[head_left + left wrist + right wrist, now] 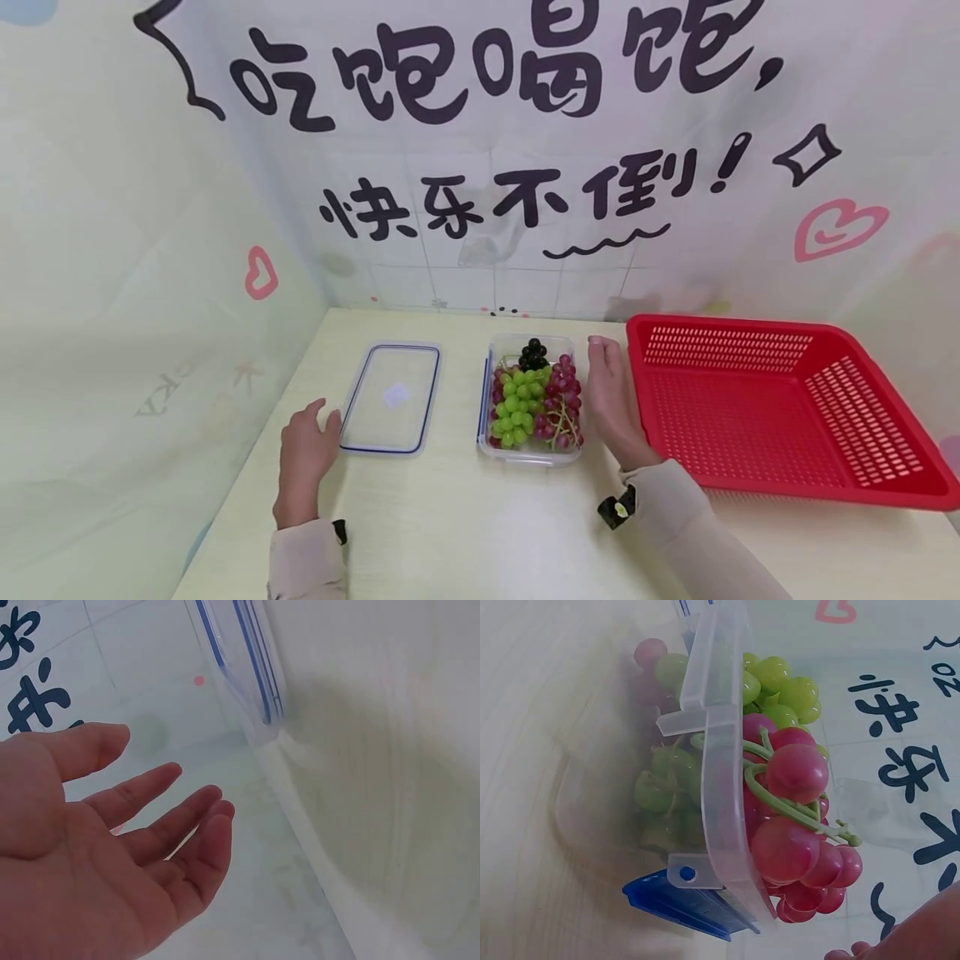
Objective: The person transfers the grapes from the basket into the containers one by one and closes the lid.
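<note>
A clear plastic food container (528, 457) stands on the table, filled with green grapes (517, 408), red grapes (564, 392) and a few black grapes (533, 354). In the right wrist view, the red grapes (791, 847) rise above its rim, and a blue side clip (686, 904) hangs outward. My right hand (617, 404) is beside the container's right side, fingers extended, holding nothing; whether it touches the wall I cannot tell. A clear lid (393, 400) with a blue seal lies flat to the left. Near its lower left corner is my left hand (307, 442), its fingers loosely bent around nothing.
On the right side of the table sits a large red plastic basket (750, 487), close against my right hand and forearm. A printed cloth (450, 275) with black lettering hangs behind the pale table (465, 533) and along its left side.
</note>
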### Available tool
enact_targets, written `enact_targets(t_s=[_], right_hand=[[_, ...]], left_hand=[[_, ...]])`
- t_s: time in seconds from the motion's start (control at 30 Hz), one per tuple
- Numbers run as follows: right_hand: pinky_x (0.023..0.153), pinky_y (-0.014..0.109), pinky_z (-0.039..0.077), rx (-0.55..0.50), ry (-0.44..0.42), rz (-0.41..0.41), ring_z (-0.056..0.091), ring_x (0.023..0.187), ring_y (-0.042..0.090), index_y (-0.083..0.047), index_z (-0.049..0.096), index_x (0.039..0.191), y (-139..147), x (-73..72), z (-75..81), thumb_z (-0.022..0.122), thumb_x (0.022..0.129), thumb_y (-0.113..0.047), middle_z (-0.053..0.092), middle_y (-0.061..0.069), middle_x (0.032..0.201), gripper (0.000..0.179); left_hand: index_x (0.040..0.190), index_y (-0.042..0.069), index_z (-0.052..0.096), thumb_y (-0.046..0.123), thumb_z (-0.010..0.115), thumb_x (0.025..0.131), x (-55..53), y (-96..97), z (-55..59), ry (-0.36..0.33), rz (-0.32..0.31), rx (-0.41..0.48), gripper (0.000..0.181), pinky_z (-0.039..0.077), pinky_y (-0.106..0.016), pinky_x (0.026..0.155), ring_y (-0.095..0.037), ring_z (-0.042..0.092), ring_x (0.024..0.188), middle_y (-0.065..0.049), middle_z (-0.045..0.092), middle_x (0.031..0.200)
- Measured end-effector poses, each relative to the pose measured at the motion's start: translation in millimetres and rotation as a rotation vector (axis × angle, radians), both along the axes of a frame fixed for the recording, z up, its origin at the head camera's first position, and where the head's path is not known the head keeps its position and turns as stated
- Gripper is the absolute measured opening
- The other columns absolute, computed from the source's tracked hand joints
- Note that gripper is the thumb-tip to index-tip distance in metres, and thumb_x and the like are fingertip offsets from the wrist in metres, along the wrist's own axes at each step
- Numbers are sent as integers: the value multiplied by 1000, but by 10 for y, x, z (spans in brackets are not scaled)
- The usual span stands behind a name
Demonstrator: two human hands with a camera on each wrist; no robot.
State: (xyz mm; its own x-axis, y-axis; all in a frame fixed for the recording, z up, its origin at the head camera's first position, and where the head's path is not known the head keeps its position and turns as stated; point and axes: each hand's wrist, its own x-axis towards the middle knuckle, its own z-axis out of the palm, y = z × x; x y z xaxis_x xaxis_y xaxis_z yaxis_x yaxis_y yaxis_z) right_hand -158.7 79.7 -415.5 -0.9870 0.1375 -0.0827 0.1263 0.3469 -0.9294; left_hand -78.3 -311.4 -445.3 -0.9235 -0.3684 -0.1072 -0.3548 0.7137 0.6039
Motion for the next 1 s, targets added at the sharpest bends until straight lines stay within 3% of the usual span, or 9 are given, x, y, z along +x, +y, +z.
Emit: enact_targets(t_s=[0.2,0.37,0.53,0.77,1.0], right_hand=[[103,41,32,-82,44,-7,37,117,24,-6,38,144,2,3,29,28,107,-48,42,13,126,57],[96,39,34,-59,36,-11,39,111,23,-7,39,143,7,18,18,29,107,-49,44,12,120,57],[96,39,35,-48,27,-3,40,111,23,-8,39,143,11,26,12,29,106,-51,45,11,122,57],[114,50,31,-77,16,31,38,137,26,-11,36,149,-16,34,56,31,105,-52,43,9,148,60],[116,49,30,-198,66,66,36,143,26,-11,38,146,-117,33,136,35,107,-43,43,9,150,51]], left_hand=[[148,-11,31,24,37,104,-66,-88,-38,-87,5,-16,57,30,-64,107,-59,31,132,-41,33,144],[148,-11,31,26,39,104,-131,-85,-86,-132,-21,11,58,37,-60,102,-52,45,126,-37,43,140],[144,-12,37,26,41,104,-169,-73,-128,-149,-50,13,56,44,-56,93,-45,54,113,-35,51,130],[138,-12,47,24,44,102,-229,-99,-184,-156,-63,-12,51,46,-55,92,-48,54,118,-34,52,134],[131,-11,55,17,45,98,-266,-114,-221,-143,-34,-36,44,48,-55,87,-48,59,111,-32,57,130]])
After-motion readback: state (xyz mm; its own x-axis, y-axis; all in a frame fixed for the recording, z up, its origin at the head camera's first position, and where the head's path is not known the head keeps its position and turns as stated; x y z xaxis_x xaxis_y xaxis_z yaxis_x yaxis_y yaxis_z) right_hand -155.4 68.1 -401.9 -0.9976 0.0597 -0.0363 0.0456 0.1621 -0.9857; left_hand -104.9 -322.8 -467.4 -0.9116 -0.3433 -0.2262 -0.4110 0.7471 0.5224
